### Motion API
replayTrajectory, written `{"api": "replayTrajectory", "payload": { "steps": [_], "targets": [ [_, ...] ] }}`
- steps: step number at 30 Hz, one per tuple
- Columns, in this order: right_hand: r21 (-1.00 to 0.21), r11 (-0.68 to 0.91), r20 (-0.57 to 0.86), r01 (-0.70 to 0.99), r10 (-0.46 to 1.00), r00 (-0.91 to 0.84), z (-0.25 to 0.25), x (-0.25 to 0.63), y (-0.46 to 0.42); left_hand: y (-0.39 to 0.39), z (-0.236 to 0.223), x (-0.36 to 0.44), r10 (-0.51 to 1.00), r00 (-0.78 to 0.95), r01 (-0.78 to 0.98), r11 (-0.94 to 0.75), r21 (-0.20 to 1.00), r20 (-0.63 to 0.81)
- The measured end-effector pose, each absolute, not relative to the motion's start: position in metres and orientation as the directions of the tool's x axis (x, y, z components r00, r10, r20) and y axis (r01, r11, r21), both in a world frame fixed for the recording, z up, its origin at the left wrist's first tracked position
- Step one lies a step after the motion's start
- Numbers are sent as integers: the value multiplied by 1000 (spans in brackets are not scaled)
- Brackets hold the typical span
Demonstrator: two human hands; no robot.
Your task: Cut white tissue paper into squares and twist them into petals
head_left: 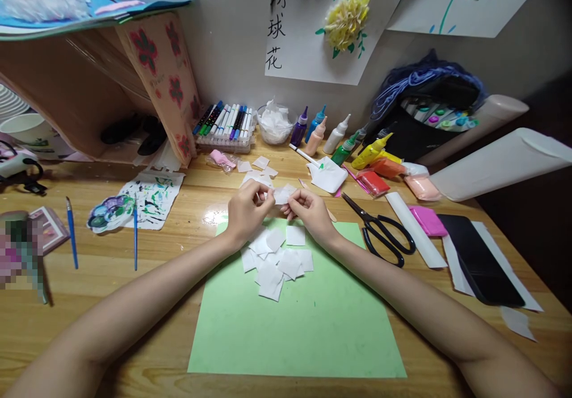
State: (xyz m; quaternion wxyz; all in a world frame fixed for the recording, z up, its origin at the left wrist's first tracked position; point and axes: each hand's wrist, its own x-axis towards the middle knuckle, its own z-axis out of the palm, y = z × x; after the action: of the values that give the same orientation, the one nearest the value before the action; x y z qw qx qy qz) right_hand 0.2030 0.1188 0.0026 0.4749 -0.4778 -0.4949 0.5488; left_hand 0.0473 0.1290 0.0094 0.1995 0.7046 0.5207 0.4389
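Left hand (246, 207) and right hand (310, 210) both pinch one thin white tissue square (283, 195) above the green paper sheet (295, 314); pulling apart too hard could tear it.

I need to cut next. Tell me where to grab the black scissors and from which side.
Grip the scissors by the two handle loops, which lie at the near-right end; the closed blades point away to the far left. Come from the right hand side, where they lie flat on the table.
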Motion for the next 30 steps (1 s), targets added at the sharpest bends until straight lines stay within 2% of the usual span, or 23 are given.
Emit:
{"api": "replayTrajectory", "payload": {
  "steps": [5, 12, 21, 26, 28, 30],
  "targets": [
    [-998, -49, -46, -32, 996, -73, 2, 203, 119, 133, 9, 46, 932, 3, 511, -312, 801, 361],
    [-1000, -8, -10, 30, 998, -63, 2, 204, 118, 136, 9, 44, 937, -58, 510, -268, 817, 344],
    [-922, 95, 117, 376, 993, 35, -5, 214, 129, 144, 10, 37, 955, -204, 662, -26, 749, 213],
    [-881, 78, 100, 466, 995, 23, 6, 224, 138, 143, 8, 38, 930, -205, 680, -88, 728, 305],
    [-833, 135, 139, 537, 990, -34, 22, 230, 137, 143, 6, 38, 914, -211, 669, -124, 733, 346],
    [-731, 253, 82, 634, 955, -286, 42, 236, 133, 143, 5, 38, 901, -207, 653, -164, 739, 382]
  ]
}}
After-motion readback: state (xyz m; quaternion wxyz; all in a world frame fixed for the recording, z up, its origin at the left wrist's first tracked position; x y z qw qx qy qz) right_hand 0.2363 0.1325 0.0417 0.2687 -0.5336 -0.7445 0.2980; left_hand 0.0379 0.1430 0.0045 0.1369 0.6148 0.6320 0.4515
